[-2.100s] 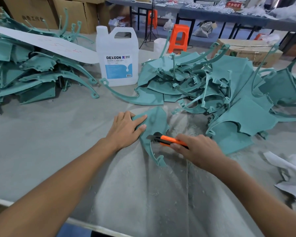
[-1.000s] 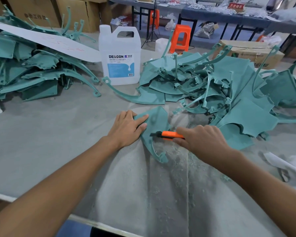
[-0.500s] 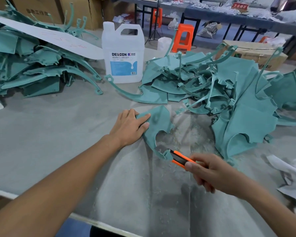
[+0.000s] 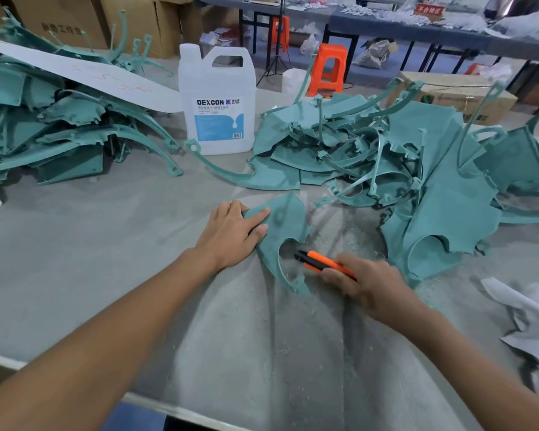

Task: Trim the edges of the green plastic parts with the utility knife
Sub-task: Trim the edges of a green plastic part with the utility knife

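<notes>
Half a second ago the utility knife point(image 4: 316, 262) was sitting at the hooked lower tip of the green plastic part point(image 4: 285, 225). Now the right hand point(image 4: 367, 283) is carrying it further up, and its dark nose is pointing into the curved cut-out on the part's right side. The right hand's fingers are curling tightly around the orange handle. The left hand point(image 4: 231, 234) is staying where it was, with its fingers straight and close together, pressing the part's upper left corner flat onto the grey table point(image 4: 75, 259). The part is lying in the middle of the table, between the two hands, with its thin arm sweeping down towards the person.

The right hand and the knife are smearing with motion blur, so the blade is hard to make out. It is possibly touching the inner edge of the cut-out, but contact cannot be confirmed. The left palm is covering the part's edge beneath it. Pale shavings point(image 4: 339, 237) are lying scattered just beside the knife. The right-hand pile of green parts point(image 4: 442, 194) is running off the frame's right edge, and the left-hand pile point(image 4: 59, 135) off the left, partly under a white sheet point(image 4: 84, 73).
</notes>
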The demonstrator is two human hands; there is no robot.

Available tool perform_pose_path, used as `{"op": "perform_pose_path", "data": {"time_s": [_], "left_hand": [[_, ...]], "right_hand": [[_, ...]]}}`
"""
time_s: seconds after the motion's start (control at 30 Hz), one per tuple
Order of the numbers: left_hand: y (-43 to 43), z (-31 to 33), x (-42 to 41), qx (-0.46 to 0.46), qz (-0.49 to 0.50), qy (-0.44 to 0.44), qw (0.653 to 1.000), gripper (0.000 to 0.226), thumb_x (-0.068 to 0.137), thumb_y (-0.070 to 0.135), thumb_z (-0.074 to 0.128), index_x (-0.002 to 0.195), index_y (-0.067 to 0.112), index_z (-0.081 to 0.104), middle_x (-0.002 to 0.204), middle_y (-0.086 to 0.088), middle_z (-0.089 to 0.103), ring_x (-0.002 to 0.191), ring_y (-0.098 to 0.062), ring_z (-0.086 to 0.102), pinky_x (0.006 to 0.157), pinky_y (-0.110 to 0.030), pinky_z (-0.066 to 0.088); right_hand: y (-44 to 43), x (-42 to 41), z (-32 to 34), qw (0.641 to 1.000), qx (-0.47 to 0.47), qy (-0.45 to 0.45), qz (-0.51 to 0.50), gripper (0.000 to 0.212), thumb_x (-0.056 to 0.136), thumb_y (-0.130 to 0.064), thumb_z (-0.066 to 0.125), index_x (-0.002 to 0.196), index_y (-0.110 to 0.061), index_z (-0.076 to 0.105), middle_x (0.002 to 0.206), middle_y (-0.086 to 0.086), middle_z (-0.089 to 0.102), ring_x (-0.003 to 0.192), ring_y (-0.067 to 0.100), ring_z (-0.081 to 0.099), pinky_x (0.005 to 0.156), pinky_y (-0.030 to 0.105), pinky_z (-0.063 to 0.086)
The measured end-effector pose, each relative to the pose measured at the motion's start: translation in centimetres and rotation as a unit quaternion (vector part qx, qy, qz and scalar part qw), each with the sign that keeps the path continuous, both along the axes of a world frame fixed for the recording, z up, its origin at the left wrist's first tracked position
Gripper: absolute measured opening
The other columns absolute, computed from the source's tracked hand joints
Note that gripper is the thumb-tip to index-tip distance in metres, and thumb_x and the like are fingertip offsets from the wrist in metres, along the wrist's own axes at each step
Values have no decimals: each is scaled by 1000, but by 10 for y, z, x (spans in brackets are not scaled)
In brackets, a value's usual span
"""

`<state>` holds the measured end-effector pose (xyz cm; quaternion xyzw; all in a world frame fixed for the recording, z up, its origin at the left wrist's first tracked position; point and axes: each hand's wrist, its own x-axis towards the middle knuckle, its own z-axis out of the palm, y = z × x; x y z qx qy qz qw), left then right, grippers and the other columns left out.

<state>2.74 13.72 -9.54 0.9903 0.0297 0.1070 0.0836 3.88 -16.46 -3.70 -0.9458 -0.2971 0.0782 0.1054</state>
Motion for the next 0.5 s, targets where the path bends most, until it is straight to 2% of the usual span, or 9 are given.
{"op": "perform_pose_path", "data": {"time_s": [0.07, 0.13, 0.2, 0.27, 0.33, 0.37, 0.4, 0.47, 0.5], "left_hand": [[0, 0, 0, -4, 0, 2, 1000, 50, 104, 56, 22, 151, 46, 36, 124, -6, 45, 110, -24, 33, 99, -37, 28], [0, 0, 0, -3, 0, 2, 1000, 50, 104, 57, 21, 151, 46, 35, 123, -6, 45, 110, -24, 33, 99, -37, 28], [0, 0, 1, -3, 1, 1, 1000, 50, 104, 56, 22, 151, 46, 36, 123, -6, 45, 110, -24, 33, 99, -37, 28], [1, -1, 1, -5, 0, -1, 1000, 50, 104, 56, 22, 150, 45, 36, 121, -6, 45, 110, -24, 33, 99, -37, 28], [0, -2, 1, -3, 1, -3, 1000, 50, 103, 56, 22, 150, 46, 37, 121, -6, 46, 110, -25, 34, 100, -37, 28], [0, -2, 1, -3, 1, -4, 1000, 50, 103, 56, 23, 150, 46, 37, 122, -7, 46, 111, -25, 34, 100, -38, 29], [1, -3, 1, -3, 1, -4, 1000, 50, 103, 56, 22, 150, 46, 37, 122, -7, 46, 111, -25, 34, 100, -38, 29], [1, -3, 1, -3, -1, -2, 1000, 50, 103, 57, 22, 150, 45, 36, 123, -7, 46, 110, -24, 33, 100, -37, 28], [1, -3, 1, -3, -1, -1, 1000, 51, 103, 57, 22, 151, 45, 36, 123, -6, 46, 110, -24, 32, 99, -37, 27]], "right_hand": [[3, 2, -1, 998, -20, -54, -34, 43, 96, -70, 32, 91, -30, 47, 69, -8, 57, 67, 22, 59, 56, 35, 35], [-2, -2, 2, 997, 63, -9, -36, 48, 91, -75, 31, 88, -31, 51, 63, -6, 59, 56, 13, 58, 51, 31, 39], [-9, -9, 5, 981, 164, 99, -4, 49, 87, -79, 38, 88, -34, 57, 65, -4, 65, 50, 10, 59, 48, 30, 47], [-15, -18, 6, 938, 238, 250, 37, 42, 88, -74, 52, 90, -34, 63, 69, 0, 67, 51, 13, 61, 46, 29, 49], [-16, -21, 10, 908, 231, 344, 59, 35, 91, -67, 58, 91, -33, 66, 68, 3, 67, 52, 16, 61, 47, 27, 48], [-12, -20, 11, 914, 205, 345, 54, 32, 92, -64, 58, 90, -33, 66, 68, 3, 67, 53, 16, 61, 47, 29, 47], [-8, -17, 10, 935, 171, 309, 38, 32, 94, -63, 56, 90, -33, 65, 68, 1, 66, 56, 17, 61, 49, 31, 48], [2, -8, 10, 990, 40, 133, -9, 38, 96, -64, 47, 91, -28, 58, 73, -4, 63, 70, 23, 63, 60, 35, 49], [4, -4, 8, 999, -25, 35, -31, 42, 97, -66, 41, 91, -27, 54, 76, -5, 61, 74, 25, 62, 64, 36, 48]]}}
